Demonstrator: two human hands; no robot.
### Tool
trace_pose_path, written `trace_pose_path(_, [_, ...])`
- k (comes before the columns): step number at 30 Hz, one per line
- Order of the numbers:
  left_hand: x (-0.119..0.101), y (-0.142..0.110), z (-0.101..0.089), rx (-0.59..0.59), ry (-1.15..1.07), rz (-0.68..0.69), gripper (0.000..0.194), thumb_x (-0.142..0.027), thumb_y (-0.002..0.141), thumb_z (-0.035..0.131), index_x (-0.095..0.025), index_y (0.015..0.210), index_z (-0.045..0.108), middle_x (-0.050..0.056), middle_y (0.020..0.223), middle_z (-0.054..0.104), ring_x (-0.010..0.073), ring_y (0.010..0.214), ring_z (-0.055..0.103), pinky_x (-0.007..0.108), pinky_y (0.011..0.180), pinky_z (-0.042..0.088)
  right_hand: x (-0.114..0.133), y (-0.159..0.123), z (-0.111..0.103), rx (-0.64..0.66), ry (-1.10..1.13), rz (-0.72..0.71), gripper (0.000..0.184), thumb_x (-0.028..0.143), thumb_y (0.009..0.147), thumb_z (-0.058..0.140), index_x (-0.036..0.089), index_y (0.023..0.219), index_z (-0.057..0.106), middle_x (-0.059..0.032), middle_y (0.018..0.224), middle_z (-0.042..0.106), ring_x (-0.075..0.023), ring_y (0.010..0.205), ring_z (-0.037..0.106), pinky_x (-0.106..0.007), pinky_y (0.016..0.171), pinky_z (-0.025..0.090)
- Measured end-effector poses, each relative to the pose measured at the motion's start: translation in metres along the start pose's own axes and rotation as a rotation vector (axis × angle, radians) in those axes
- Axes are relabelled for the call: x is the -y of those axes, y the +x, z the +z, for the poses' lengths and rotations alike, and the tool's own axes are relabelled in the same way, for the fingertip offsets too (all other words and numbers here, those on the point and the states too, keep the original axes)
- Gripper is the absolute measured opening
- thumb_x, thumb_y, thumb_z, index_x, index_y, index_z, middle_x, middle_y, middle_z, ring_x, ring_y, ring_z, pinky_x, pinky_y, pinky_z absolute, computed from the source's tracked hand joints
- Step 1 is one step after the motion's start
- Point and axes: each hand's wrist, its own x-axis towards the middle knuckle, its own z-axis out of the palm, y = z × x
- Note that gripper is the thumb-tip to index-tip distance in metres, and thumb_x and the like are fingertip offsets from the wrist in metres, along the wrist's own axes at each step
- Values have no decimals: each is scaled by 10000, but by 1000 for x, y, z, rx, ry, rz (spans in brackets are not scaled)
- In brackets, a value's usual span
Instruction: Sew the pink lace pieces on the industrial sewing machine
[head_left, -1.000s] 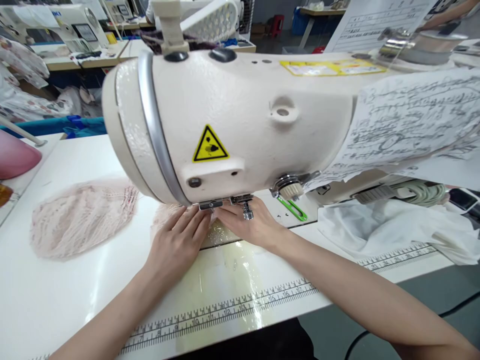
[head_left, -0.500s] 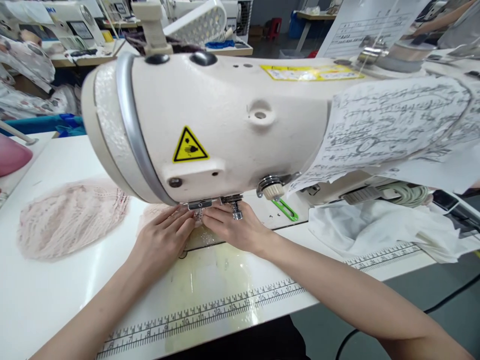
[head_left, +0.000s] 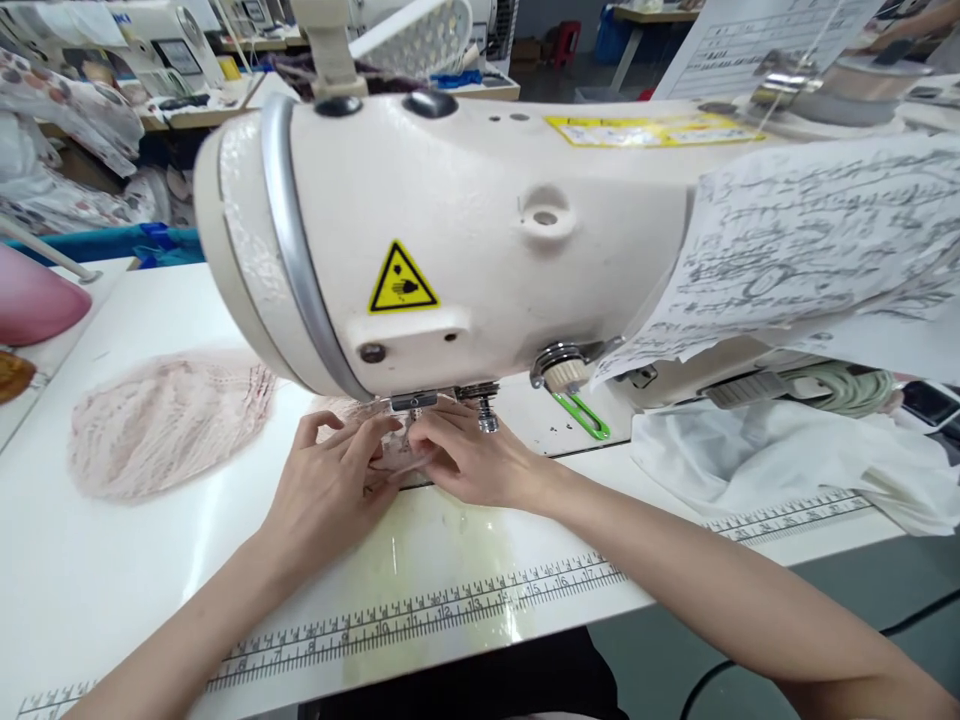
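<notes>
A piece of pink lace fabric (head_left: 394, 455) lies under the head of a white sewing machine (head_left: 480, 240), its far part hidden behind the machine. My left hand (head_left: 330, 485) is at its left side, fingers arched, with thumb and forefinger around the near edge. On the other side my right hand (head_left: 476, 455) pinches the same fabric close to the presser area, its fingertips partly covered by the machine's thread parts. The needle cannot be seen. A second pink lace piece (head_left: 172, 425) lies flat on the table to the left.
A green thread snipper-like tool (head_left: 581, 415) lies on the machine bed. White cloth (head_left: 750, 455) sits at the right, and a ruler strip (head_left: 420, 620) runs along the front edge. Handwritten paper (head_left: 810, 240) hangs on the machine. Another person's patterned sleeve (head_left: 67, 110) shows at far left.
My left hand's fingers have gone from lying flat to arched, and the fabric is bunched nearer to me. My right hand's fingers have curled into a pinch. The view has shifted slightly left.
</notes>
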Motion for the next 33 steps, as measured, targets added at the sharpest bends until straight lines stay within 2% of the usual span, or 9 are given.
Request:
trace_pose_path(3, [-3,-1,-4,-14,-33,61,189,-178,857,473,-181,1045,496,-25,725,686,144,558,618,388,823,377,1,-3,-1,6,12,-46,165,103,872,450,209,992,491,23,842,651,-134,840,572,-295,768,409])
trace_pose_path(7, [-5,0,-6,-69,-30,118,179,-132,863,477,-179,1035,488,-11,779,702,130,551,608,372,836,372,4,-5,-2,-29,-65,-141,72,233,936,498,219,932,568,47,789,652,-124,827,563,-318,833,409])
trace_pose_path(10, [-7,0,-5,-77,-35,129,187,-98,850,470,-178,1018,491,-32,732,680,129,560,610,372,839,375,8,-3,-4,-59,-105,-207,169,338,960,515,232,892,629,62,759,643,-94,776,554,-308,885,428])
trace_pose_path(15, [-8,-2,-4,-59,-24,155,139,-75,841,469,-164,938,516,-48,655,618,119,548,586,378,829,387,10,-3,-4,-145,-164,-296,181,248,944,546,238,797,652,66,719,628,-85,793,560,-266,879,483])
trace_pose_path(18, [-4,-1,-3,-43,38,207,77,-156,861,487,-166,903,551,26,786,678,179,687,636,382,773,427,9,-7,-3,-156,-190,-332,141,167,919,555,235,833,644,71,852,679,-89,919,583,-214,733,491])
trace_pose_path(21, [2,-1,1,-6,54,273,290,-252,877,487,-112,1118,572,137,1146,669,274,1049,627,409,864,476,9,-10,-2,-151,-229,-346,152,161,928,532,234,863,648,86,899,699,-73,872,601,-206,711,495])
trace_pose_path(24, [6,-3,8,49,36,306,506,-293,898,461,-51,1342,450,164,1366,547,280,1271,507,432,1063,414,11,-10,-2,-199,-274,-353,160,160,923,542,229,832,654,100,776,695,-58,729,599,-198,685,501])
trace_pose_path(27, [9,-5,13,96,54,285,599,-326,891,461,-40,1412,385,166,1401,513,286,1307,477,441,1102,395,13,-8,-3,-212,-310,-369,180,171,930,534,225,807,653,103,699,675,-52,658,585,-191,641,497])
trace_pose_path(33, [12,-3,12,94,30,295,569,-335,894,447,-108,1415,428,125,1392,529,281,1284,506,468,1117,378,14,-7,-2,-220,-299,-409,181,181,927,544,196,790,661,84,659,663,-57,633,583,-179,569,477])
